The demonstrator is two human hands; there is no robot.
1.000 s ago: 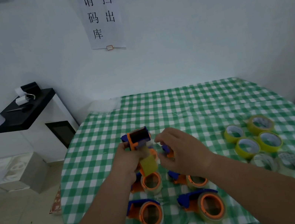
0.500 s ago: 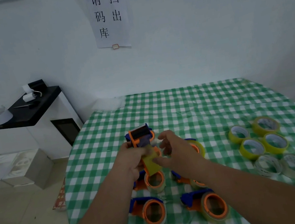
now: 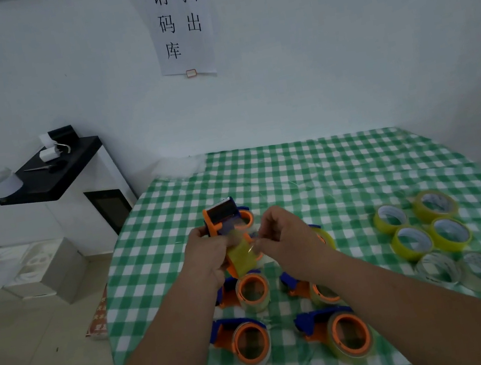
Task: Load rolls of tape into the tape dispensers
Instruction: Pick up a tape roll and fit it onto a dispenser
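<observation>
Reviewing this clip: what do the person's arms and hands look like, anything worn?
Two bare forearms enter from the bottom edge. No sleeves, gloves, watch or rings show on the left hand or the right hand. No markings are visible in this dim light.

White wall (image 3: 320, 41) w/ paper sign (image 3: 180, 23), black shelf (image 3: 50, 176), tiled floor (image 3: 24, 362)

Just one head cam, looked forward and down over the checkered table (image 3: 327, 174), hands close up, wall behind.
</observation>
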